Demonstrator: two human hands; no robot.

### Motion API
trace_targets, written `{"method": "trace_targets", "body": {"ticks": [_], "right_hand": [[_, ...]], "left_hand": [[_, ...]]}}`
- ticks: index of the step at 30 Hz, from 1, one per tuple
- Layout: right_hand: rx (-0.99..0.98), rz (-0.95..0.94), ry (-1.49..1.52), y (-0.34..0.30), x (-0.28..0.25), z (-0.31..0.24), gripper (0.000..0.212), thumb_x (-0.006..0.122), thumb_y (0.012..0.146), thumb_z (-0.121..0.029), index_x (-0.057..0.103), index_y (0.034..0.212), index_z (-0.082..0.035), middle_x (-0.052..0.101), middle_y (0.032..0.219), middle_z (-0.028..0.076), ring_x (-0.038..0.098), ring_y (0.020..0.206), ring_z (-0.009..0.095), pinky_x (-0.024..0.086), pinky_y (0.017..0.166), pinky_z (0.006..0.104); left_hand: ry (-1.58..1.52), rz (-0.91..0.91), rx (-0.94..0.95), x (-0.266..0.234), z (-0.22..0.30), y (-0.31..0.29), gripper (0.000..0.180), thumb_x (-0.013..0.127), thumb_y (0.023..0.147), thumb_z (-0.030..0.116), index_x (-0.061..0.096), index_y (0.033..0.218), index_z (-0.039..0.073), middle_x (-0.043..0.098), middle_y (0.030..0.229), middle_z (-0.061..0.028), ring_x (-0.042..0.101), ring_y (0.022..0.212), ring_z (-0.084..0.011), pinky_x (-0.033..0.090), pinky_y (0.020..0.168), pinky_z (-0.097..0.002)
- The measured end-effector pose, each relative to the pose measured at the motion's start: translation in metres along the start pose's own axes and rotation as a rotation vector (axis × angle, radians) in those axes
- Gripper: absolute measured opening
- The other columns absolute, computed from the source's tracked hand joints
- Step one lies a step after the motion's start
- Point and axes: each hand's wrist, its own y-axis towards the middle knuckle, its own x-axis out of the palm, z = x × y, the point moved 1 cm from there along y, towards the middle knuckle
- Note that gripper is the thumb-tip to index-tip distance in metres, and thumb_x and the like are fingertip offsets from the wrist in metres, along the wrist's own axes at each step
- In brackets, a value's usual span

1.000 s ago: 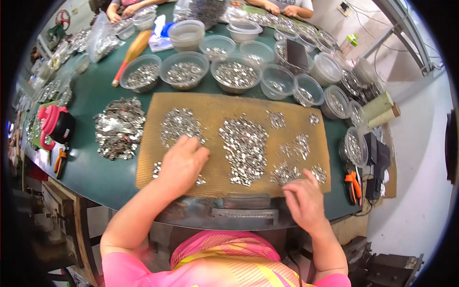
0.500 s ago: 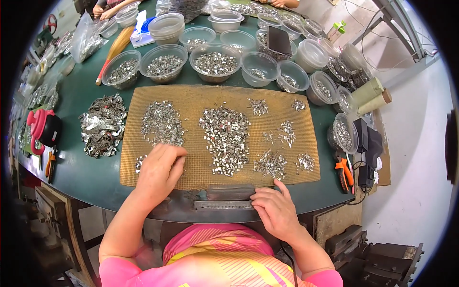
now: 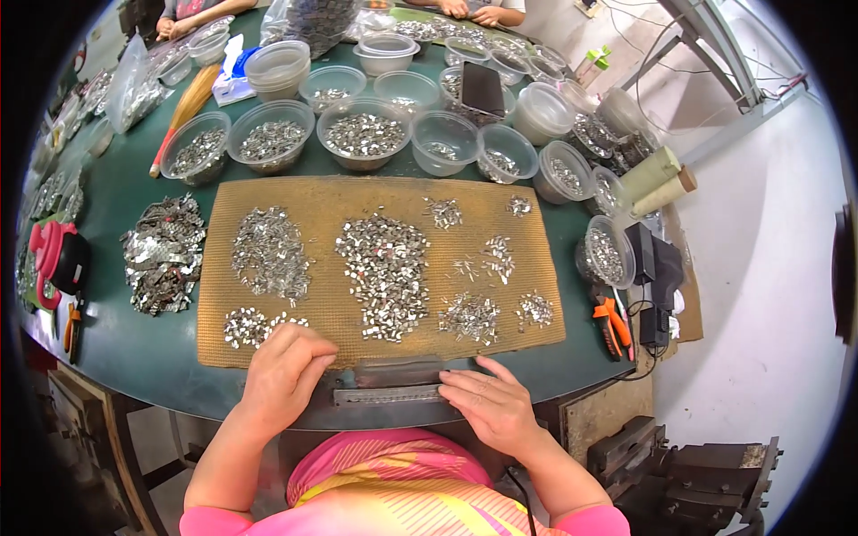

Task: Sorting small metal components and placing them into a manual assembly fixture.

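Note:
My left hand is over the front left edge of a tan ribbed mat, its thumb and fingers pinched together. Whatever the fingertips may hold is too small to make out. Just beyond that hand lies a small pile of metal pieces. My right hand rests with fingers stretched out, fingertips touching the right end of a narrow slotted metal strip. Behind the strip is a dark metal bar. Several heaps of tiny silvery parts cover the mat, the largest heap in the middle.
Clear plastic bowls of metal parts line the mat's far side. Left of it sits a mound of crumpled metal strips. Orange-handled pliers lie at the right, near black adapters. Other people's hands show at the far edge.
My left hand has come back toward the mat's front edge and nearer the strip, uncovering the lower left pile. My right hand stays at the strip's end. The whole view has shifted slightly.

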Motion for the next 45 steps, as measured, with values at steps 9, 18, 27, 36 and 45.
{"method": "trace_targets", "body": {"ticks": [9, 18, 27, 36, 45], "right_hand": [[0.213, 0.152, -0.144, 0.000, -0.017, 0.041, 0.021, 0.076, 0.087, -0.002, 0.075, 0.108, -0.006, 0.073, 0.098, 0.010, 0.071, 0.086, 0.031, 0.057, 0.073, 0.0372], [0.203, 0.080, -0.188, 0.016, -0.009, 0.043, 0.012, 0.076, 0.088, -0.008, 0.072, 0.098, -0.008, 0.069, 0.089, 0.005, 0.070, 0.076, 0.025, 0.055, 0.065, 0.0361], [0.367, 0.171, 0.110, -0.002, 0.000, 0.040, 0.010, 0.069, 0.091, 0.003, 0.064, 0.099, -0.001, 0.072, 0.089, 0.010, 0.071, 0.072, 0.022, 0.056, 0.067, 0.0322], [0.409, 0.129, 0.173, -0.002, 0.000, 0.026, 0.015, 0.069, 0.091, 0.004, 0.067, 0.105, -0.002, 0.073, 0.094, 0.011, 0.074, 0.083, 0.022, 0.057, 0.073, 0.0320], [0.393, 0.115, 0.096, -0.003, -0.004, 0.016, 0.012, 0.074, 0.090, -0.002, 0.069, 0.101, -0.003, 0.073, 0.090, 0.012, 0.073, 0.081, 0.025, 0.056, 0.071, 0.0344]], "left_hand": [[-0.041, -0.037, -0.053, 0.005, 0.007, -0.010, 0.022, 0.074, 0.089, 0.002, 0.066, 0.109, 0.003, 0.066, 0.093, -0.0131, 0.066, 0.083, -0.0327, 0.053, 0.072, -0.0407], [-0.029, -0.020, -0.096, 0.007, 0.009, -0.020, 0.019, 0.077, 0.088, 0.005, 0.069, 0.105, 0.004, 0.068, 0.090, -0.0117, 0.066, 0.080, -0.0321, 0.054, 0.070, -0.0408], [-0.161, -0.010, -0.051, 0.014, 0.015, -0.033, 0.014, 0.076, 0.087, 0.003, 0.073, 0.100, 0.005, 0.070, 0.094, -0.0098, 0.067, 0.084, -0.0294, 0.055, 0.074, -0.0399], [-0.213, -0.046, -0.090, 0.026, 0.019, -0.043, 0.012, 0.076, 0.088, 0.006, 0.072, 0.100, 0.006, 0.067, 0.103, -0.0077, 0.065, 0.097, -0.0289, 0.054, 0.082, -0.0397], [-0.005, 0.092, 0.133, 0.035, 0.026, -0.040, 0.022, 0.078, 0.081, 0.000, 0.070, 0.101, 0.003, 0.065, 0.100, -0.0089, 0.066, 0.092, -0.0296, 0.056, 0.077, -0.0386]]}}
